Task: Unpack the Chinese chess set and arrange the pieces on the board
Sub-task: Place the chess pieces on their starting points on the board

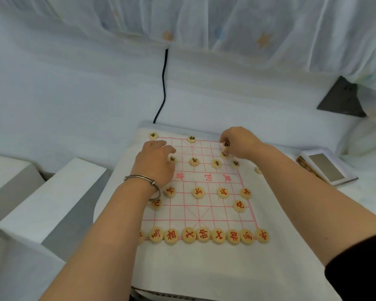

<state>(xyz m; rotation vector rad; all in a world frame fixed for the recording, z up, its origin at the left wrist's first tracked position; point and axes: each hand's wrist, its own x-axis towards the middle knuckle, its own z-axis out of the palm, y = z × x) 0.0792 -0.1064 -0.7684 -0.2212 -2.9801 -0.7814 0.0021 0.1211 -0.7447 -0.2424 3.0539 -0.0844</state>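
Observation:
A white cloth board with a red grid lies in front of me. Red-lettered wooden pieces fill its near row, with soldiers and a cannon above them. Black-lettered pieces stand in the far half, and two more at the far edge. My left hand, with a metal bangle on the wrist, rests fingers-down on the far left of the board beside a black piece. My right hand pinches black-lettered pieces over the far right corner.
An open chess box sits to the right of the board. One loose piece lies on the cloth by my right forearm. A black cable runs from the far edge. White foam blocks stand at the left.

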